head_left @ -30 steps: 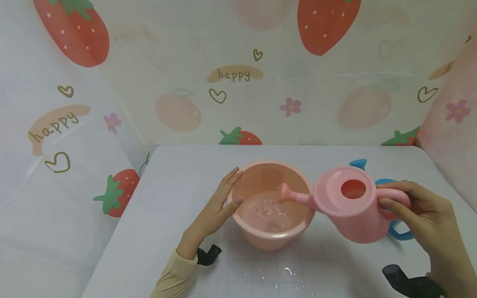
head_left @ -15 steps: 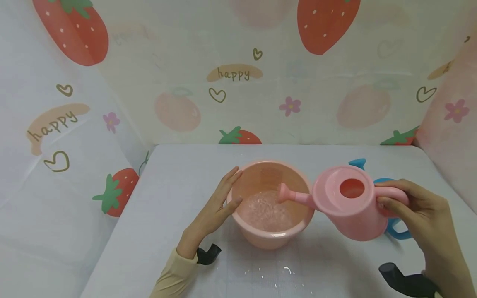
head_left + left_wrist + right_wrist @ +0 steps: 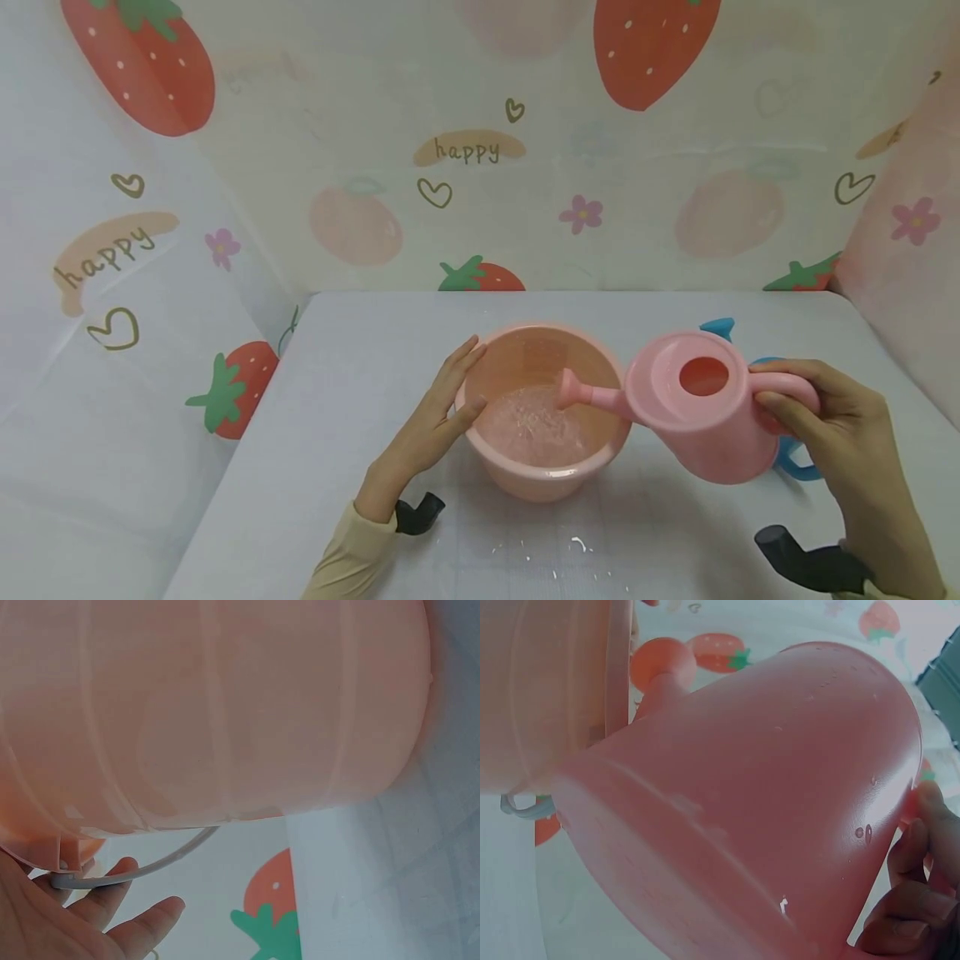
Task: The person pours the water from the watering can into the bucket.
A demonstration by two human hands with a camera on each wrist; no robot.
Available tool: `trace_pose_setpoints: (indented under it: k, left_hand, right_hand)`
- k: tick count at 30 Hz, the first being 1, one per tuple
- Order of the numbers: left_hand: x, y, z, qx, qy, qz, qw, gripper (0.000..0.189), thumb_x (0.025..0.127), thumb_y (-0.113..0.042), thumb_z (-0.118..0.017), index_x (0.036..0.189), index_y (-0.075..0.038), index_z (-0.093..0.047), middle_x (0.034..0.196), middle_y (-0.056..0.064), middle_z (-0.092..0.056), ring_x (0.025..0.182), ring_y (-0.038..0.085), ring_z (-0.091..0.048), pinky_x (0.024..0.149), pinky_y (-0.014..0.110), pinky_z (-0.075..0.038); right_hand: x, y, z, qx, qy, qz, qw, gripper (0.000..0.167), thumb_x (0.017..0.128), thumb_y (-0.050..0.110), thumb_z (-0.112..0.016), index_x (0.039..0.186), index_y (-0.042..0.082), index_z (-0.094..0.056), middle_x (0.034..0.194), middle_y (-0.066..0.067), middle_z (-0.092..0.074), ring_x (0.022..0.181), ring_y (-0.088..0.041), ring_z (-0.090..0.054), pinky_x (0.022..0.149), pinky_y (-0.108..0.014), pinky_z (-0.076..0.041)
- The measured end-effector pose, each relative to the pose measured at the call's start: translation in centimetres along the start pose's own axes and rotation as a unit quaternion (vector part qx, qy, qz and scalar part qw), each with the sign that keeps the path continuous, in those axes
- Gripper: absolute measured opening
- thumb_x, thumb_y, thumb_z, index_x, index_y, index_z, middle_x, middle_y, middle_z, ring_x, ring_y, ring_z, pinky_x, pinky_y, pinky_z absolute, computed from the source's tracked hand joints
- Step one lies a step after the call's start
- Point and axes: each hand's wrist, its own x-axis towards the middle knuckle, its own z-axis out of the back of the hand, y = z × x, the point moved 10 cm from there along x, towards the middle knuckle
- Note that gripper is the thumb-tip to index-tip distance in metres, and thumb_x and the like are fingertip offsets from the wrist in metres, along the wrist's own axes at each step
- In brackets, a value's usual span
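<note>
A pink watering can [image 3: 723,442] is tilted to the left in my right hand [image 3: 843,429], whose fingers wrap round its handle [image 3: 787,387]. Its spout ends in a rose [image 3: 572,389] over the inside of a peach-pink bucket [image 3: 551,483]. Rippling water [image 3: 536,429] lies in the bucket. My left hand [image 3: 427,417] rests against the bucket's left rim with fingers extended and spread. In the left wrist view, the bucket's grey handle [image 3: 150,868] passes by those fingers. The right wrist view shows droplets on the can's side.
A blue watering can [image 3: 798,467] stands behind the pink one, mostly hidden by it and my right hand. Water drops [image 3: 577,546] wet the white tabletop [image 3: 360,350] in front of the bucket. Strawberry-printed sheets [image 3: 480,217] enclose the back and sides.
The pink watering can and my right hand have shifted very slightly left. The water in the bucket keeps rippling in changing patterns. My left hand stays at the rim.
</note>
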Motion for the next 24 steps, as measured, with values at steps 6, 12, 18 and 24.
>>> trace_pose_setpoints:
  k: [6, 12, 18, 24]
  left_hand:
    - [0.0, 0.0, 0.0, -0.001, -0.003, -0.009, 1.0000, 0.057, 0.097, -0.030, -0.046, 0.146, -0.011, -0.026, 0.154, 0.008, -0.015, 0.142, 0.027, -0.013, 0.107, 0.059, -0.021]
    - [0.0, -0.1, 0.0, -0.002, -0.002, -0.009, 1.0000, 0.056, 0.097, -0.026, -0.046, 0.147, -0.010, -0.026, 0.155, 0.009, -0.014, 0.142, 0.026, -0.012, 0.107, 0.059, -0.020]
    - [0.0, 0.3, -0.1, -0.001, -0.002, -0.012, 0.9999, 0.056, 0.097, -0.025, -0.046, 0.147, -0.013, -0.025, 0.155, 0.007, -0.013, 0.142, 0.024, -0.012, 0.107, 0.058, -0.020]
    - [0.1, 0.9, -0.3, 0.004, -0.005, -0.014, 0.9999, 0.056, 0.097, -0.031, -0.045, 0.147, -0.014, -0.025, 0.155, 0.006, -0.014, 0.142, 0.025, -0.013, 0.106, 0.059, -0.021]
  right_hand:
    - [0.0, 0.4, -0.1, -0.032, 0.002, 0.010, 0.9994, 0.031, 0.081, -0.016, -0.058, 0.112, -0.011, -0.059, 0.098, 0.001, -0.067, 0.087, -0.010, -0.058, 0.068, -0.014, -0.051]
    - [0.0, 0.5, -0.2, 0.008, 0.009, 0.007, 0.9999, 0.030, 0.081, -0.017, -0.058, 0.111, -0.014, -0.058, 0.097, 0.000, -0.068, 0.085, -0.010, -0.061, 0.067, -0.017, -0.052]
    - [0.0, 0.5, -0.1, 0.023, 0.010, 0.005, 0.9997, 0.029, 0.081, -0.017, -0.058, 0.110, -0.016, -0.057, 0.097, 0.000, -0.068, 0.084, -0.010, -0.062, 0.066, -0.018, -0.053]
    - [0.0, 0.5, 0.0, 0.025, 0.008, -0.001, 0.9997, 0.029, 0.080, -0.017, -0.059, 0.110, -0.017, -0.057, 0.097, -0.001, -0.068, 0.083, -0.010, -0.063, 0.066, -0.018, -0.053]
